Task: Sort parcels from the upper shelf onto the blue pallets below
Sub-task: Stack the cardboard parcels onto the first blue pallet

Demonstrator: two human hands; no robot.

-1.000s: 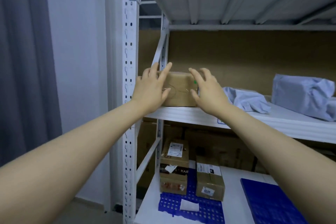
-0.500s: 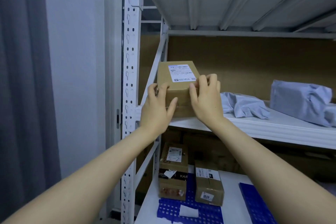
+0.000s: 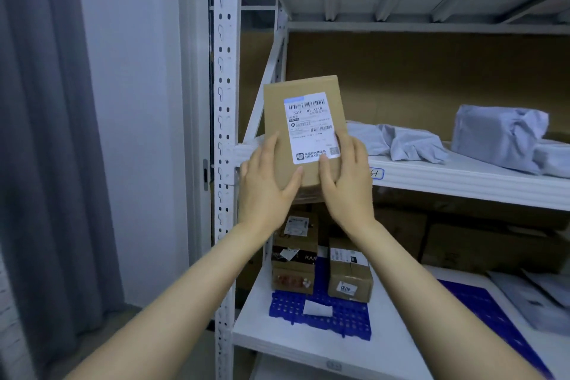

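Now: box (image 3: 303, 136) is held upright in the air, in front of the left end of the upper shelf (image 3: 462, 179), with its label (image 3: 311, 126) facing the camera. Its lower edge hangs below the shelf lip, so I judge it clear of the shelf.

Left grip (image 3: 268, 182) clasps the lower left edge, thumb across the front face. Right grip (image 3: 348, 176) clasps the lower right edge, thumb on the label's bottom margin. Both are grasping the box.

Progress:
- The left pallet (image 3: 320, 315) on the lower shelf carries a tall box (image 3: 294, 256) and a short box (image 3: 350, 274) side by side, with a white slip (image 3: 317, 308) near its front.
- The right pallet (image 3: 481, 305) is bare where visible.
- Two grey bags stay on the upper shelf, a flat bag (image 3: 410, 145) and a bulky bag (image 3: 499, 139).
- Judged roughly midway: the held box and the bags are yet to go down.

Writing:
- The label has a barcode on top, then "501E M1 A21B" as best read, and a QR code lower right. The small print is too fine to read.
- The tall box shows "KAR", cut off.
- The short box sticker and the shelf tag (image 3: 376, 174) are handwritten and illegible.
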